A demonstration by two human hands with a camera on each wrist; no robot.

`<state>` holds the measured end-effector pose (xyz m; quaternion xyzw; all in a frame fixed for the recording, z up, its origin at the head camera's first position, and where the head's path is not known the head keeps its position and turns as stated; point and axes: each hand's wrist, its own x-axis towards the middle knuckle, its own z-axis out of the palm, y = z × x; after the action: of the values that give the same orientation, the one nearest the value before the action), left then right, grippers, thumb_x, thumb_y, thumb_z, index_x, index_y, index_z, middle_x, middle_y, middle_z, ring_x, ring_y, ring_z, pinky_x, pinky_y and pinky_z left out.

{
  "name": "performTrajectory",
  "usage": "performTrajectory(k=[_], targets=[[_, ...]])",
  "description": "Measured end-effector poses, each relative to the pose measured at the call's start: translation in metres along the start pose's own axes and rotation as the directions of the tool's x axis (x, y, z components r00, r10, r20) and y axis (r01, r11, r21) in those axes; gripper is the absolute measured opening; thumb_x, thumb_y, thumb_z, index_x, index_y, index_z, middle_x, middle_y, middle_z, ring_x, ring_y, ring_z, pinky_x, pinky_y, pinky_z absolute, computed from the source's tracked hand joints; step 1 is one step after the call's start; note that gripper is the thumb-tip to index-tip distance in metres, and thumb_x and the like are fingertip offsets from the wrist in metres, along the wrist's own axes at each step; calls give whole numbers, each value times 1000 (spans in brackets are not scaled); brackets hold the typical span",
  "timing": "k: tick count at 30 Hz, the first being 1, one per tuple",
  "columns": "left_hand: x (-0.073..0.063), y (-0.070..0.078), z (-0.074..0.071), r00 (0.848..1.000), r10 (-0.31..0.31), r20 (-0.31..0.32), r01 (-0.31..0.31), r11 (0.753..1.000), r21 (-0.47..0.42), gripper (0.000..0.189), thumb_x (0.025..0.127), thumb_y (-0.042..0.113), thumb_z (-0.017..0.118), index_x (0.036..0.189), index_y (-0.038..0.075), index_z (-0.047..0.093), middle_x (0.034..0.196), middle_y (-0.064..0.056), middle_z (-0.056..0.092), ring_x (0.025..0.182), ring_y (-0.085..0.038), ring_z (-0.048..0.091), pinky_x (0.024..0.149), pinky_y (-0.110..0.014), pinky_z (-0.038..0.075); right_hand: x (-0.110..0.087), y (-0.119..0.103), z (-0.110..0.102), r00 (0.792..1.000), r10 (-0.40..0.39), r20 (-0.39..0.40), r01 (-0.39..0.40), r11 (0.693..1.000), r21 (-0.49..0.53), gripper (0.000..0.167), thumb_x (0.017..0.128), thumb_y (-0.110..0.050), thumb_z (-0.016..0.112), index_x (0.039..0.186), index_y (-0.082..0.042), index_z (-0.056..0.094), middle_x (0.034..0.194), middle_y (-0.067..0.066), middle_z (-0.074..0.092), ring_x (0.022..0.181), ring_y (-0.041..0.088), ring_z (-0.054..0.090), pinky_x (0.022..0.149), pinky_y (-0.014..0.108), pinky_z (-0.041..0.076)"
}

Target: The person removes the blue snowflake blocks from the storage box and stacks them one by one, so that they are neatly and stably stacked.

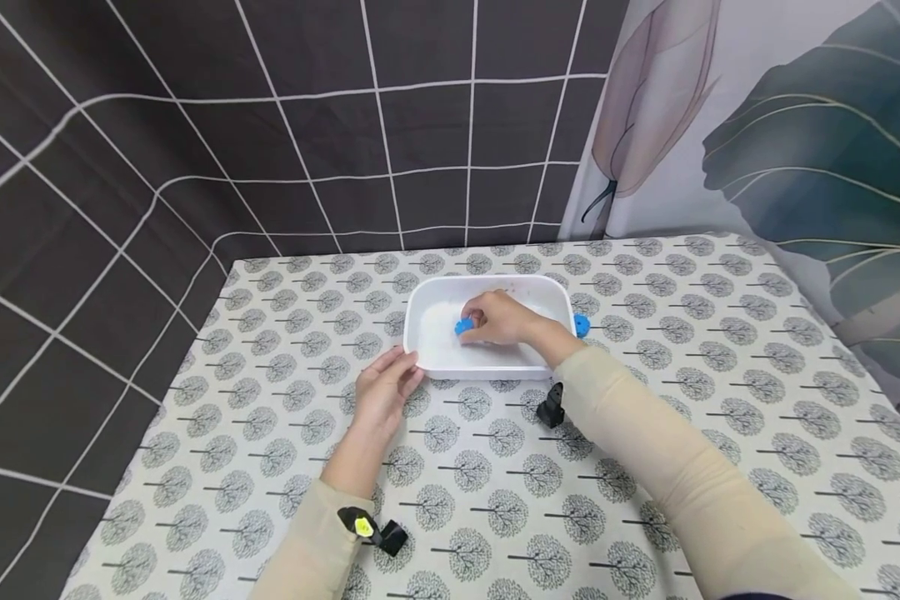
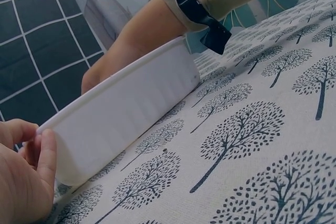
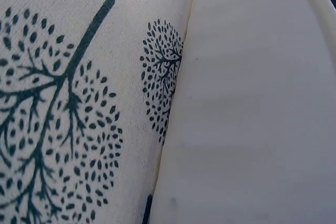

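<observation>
A white plastic tub (image 1: 435, 363) stands on the cloth-covered table. My right hand (image 1: 501, 318) reaches over its right side and down into it. Between its thumb and fingers it pinches a small blue piece with a bumpy edge (image 1: 464, 326), near the middle of the tub; its exact kind cannot be told. At the front left corner my left hand (image 1: 384, 387) grips the tub, with the thumb on the outer wall and a finger at the rim, as the left wrist view shows. The right wrist view holds only the tub's outer wall (image 3: 252, 108) and the cloth.
Another small blue piece (image 1: 582, 325) lies just outside the tub's right end, partly hidden by it. The tablecloth (image 1: 270, 450) has a tree print. Behind the table hang a dark curtain with white lines (image 1: 427, 133) and a flowered curtain (image 1: 660, 125).
</observation>
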<state>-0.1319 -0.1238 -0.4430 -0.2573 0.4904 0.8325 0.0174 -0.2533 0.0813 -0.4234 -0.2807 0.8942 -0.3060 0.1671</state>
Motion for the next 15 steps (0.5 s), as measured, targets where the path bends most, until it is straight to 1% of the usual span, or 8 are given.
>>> performTrajectory(k=[7, 12, 15], targets=[[1, 0, -2, 1000, -1, 6, 1, 1000, 1, 32, 90, -2, 71, 120, -2, 61, 102, -10, 63, 90, -16, 65, 88, -22, 62, -7, 3, -4, 999, -12, -36, 12, 1000, 9, 33, 87, -22, 82, 110, -1, 72, 82, 1, 67, 75, 16, 59, 78, 30, 56], [0, 0, -1, 1000, 5, 6, -5, 1000, -10, 27, 89, -3, 72, 115, -1, 62, 98, -9, 65, 86, -15, 66, 83, -20, 63, -11, 7, -7, 998, -26, -61, 26, 1000, -14, 38, 87, -22, 82, 114, 2, 70, 85, 3, 68, 80, 17, 62, 83, 32, 57], [-1, 1, -1, 1000, 5, 5, -5, 1000, -15, 24, 90, -3, 71, 112, 0, 63, 97, -8, 66, 83, -14, 66, 82, -20, 63, -14, 7, -9, 997, -19, -68, 19, 1000, -4, 38, 87, -21, 81, 115, 3, 70, 86, 4, 68, 81, 18, 62, 84, 33, 58]])
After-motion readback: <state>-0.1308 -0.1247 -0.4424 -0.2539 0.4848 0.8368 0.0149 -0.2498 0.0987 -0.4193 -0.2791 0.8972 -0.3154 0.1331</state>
